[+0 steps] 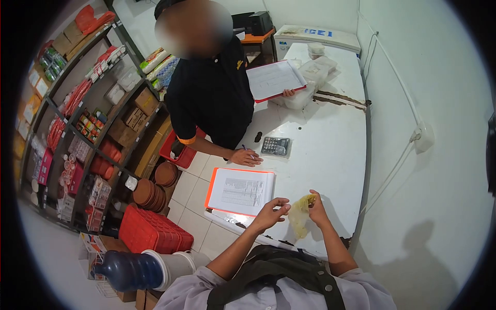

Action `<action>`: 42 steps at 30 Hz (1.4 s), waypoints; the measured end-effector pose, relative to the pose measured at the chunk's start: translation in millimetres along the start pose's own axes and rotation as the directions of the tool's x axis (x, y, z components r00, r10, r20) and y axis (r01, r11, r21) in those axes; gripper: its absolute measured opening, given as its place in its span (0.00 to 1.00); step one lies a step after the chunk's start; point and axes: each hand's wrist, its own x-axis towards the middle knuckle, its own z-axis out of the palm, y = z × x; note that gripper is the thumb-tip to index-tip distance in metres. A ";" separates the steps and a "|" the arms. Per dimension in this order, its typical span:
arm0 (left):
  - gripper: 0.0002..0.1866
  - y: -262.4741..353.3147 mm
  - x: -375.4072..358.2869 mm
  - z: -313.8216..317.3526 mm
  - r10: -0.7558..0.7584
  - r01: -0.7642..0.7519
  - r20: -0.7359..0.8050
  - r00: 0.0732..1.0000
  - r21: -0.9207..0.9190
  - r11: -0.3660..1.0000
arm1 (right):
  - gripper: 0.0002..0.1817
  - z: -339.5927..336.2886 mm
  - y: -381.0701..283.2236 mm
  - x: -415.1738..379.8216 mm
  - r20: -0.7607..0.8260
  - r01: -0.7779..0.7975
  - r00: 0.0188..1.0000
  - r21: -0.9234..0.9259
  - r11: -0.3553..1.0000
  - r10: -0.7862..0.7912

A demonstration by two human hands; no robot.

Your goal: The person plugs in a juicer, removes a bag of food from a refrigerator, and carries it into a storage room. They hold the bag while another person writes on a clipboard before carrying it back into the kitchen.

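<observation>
Both hands up over white counter (330, 155), near edge.
Right hand (316, 206) pinches a crumpled yellowish plastic bag (300, 214); left hand (271, 209) at its 9 o'clock, fingers loosely curled, holding nothing visible. Orange clipboard (240, 191) lies at 10 o'clock. Calculator (275, 145) at 12 o'clock, beside another person's hand (247, 157) holding a pen.

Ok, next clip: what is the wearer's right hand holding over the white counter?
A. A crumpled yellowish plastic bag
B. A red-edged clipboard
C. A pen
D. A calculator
A. The right hand grips a crumpled yellowish plastic bag just in front of the left hand; the calculator lies farther up the counter, near the other person's hand.
</observation>
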 end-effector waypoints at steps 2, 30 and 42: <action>0.25 -6.9 2.4 2.1 0.088 -0.088 -0.010 0.996 -0.005 0.996 | 0.38 -1.5 2.9 3.0 -0.033 0.014 0.999 0.073 0.997 -0.012; 0.17 -31.6 0.7 2.5 0.347 -0.383 -0.211 0.914 -0.168 0.908 | 0.25 62.6 -76.7 -33.2 0.174 0.091 0.971 0.376 0.922 -0.166; 0.17 -52.9 3.8 -10.5 0.186 -0.398 -0.406 0.895 -0.533 0.747 | 0.14 70.1 -71.7 -28.2 0.232 0.442 0.890 -0.230 0.867 -0.393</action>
